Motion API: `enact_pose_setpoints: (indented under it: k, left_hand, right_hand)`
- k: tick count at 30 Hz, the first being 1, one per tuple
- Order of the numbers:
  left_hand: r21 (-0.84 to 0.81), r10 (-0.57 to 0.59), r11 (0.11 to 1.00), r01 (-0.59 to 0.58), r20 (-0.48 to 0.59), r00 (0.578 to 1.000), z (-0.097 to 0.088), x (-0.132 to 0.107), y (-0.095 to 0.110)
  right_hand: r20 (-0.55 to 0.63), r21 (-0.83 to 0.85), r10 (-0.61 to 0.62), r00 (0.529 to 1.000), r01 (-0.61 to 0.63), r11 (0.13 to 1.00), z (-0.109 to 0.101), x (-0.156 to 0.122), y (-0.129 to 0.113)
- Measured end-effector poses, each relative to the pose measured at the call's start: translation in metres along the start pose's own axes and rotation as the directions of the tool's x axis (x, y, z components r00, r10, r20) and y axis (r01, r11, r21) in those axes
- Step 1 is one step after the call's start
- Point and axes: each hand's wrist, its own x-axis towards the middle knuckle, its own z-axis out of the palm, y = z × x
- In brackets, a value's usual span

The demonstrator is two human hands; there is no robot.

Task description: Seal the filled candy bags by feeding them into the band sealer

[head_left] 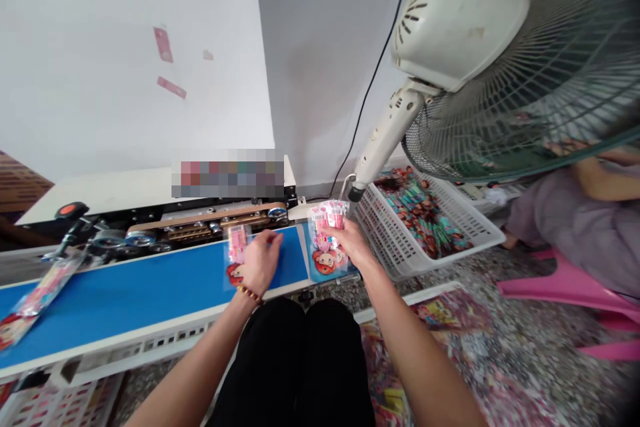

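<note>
My left hand [260,260] rests on a clear printed packet [237,247] lying on the blue conveyor belt [150,290], fingers curled over it. My right hand [350,243] grips a stack of similar pink cartoon packets [327,233] held upright at the belt's right end. Just behind the left hand runs the sealing machine's brass rail [210,220].
Another packet [35,297] lies at the belt's far left. A white basket [480,230] of packets stands to the right, beside a large fan [500,60]. Another person [590,213] sits on a pink stool at right. More packets lie on the floor by my knees.
</note>
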Motion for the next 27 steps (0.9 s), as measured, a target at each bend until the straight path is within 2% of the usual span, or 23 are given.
enact_pose_setpoints:
  k: [2, 3, 6, 9, 12, 15, 20, 21, 23, 25, 26, 27]
  left_hand:
    - [-0.098, 0.001, 0.995, 0.019, 0.199, 0.98, 0.022, 0.002, 0.02]
    - [-0.132, -0.011, 0.99, 0.046, 0.253, 0.967, 0.032, 0.006, 0.028]
    - [-0.207, -0.07, 0.97, 0.131, 0.28, 0.957, 0.052, 0.018, 0.043]
    - [-0.287, -0.149, 0.931, 0.228, 0.272, 0.951, 0.054, 0.025, 0.037]
    - [-0.288, -0.237, 0.908, 0.305, 0.247, 0.94, 0.044, 0.03, 0.023]
    - [-0.24, -0.28, 0.914, 0.328, 0.215, 0.936, 0.028, 0.039, 0.008]
    - [-0.006, -0.222, 0.974, 0.225, 0.143, 0.965, -0.014, 0.044, -0.015]
    - [0.049, -0.202, 0.979, 0.198, 0.107, 0.974, -0.023, 0.041, -0.02]
    - [0.124, -0.164, 0.978, 0.17, -0.052, 0.985, -0.036, 0.031, -0.027]
    - [0.129, -0.108, 0.982, 0.141, -0.235, 0.966, -0.039, 0.017, -0.027]
    - [0.106, -0.076, 0.989, 0.107, -0.268, 0.96, -0.036, 0.01, -0.024]
    - [0.07, -0.047, 0.995, 0.066, -0.24, 0.97, -0.03, 0.003, -0.018]
  right_hand:
    - [-0.001, -0.018, -0.006, 1.0, 0.006, 1.0, 0.001, 0.0, -0.002]
    - [-0.001, -0.024, -0.007, 1.0, 0.007, 1.0, 0.001, -0.001, -0.002]
    - [0.001, -0.028, -0.007, 1.0, 0.007, 1.0, 0.002, -0.001, -0.004]
    - [0.017, -0.009, 0.011, 1.0, -0.011, 1.0, 0.001, 0.001, -0.002]
    - [0.028, -0.002, 0.03, 0.999, -0.03, 1.0, -0.001, 0.003, 0.001]
    - [0.01, -0.038, 0.012, 1.0, -0.012, 0.999, -0.002, 0.004, 0.003]
    - [0.008, -0.07, -0.008, 1.0, 0.009, 0.998, -0.002, 0.003, 0.002]
    - [0.011, -0.072, -0.008, 1.0, 0.008, 0.997, -0.002, 0.002, 0.002]
    - [0.02, -0.084, -0.006, 1.0, 0.008, 0.996, -0.004, 0.003, 0.005]
    - [0.036, -0.102, -0.009, 0.999, 0.013, 0.995, -0.007, 0.004, 0.009]
    - [0.046, -0.108, -0.012, 0.999, 0.016, 0.994, -0.009, 0.005, 0.011]
    - [0.054, -0.108, -0.015, 0.998, 0.021, 0.994, -0.01, 0.006, 0.013]
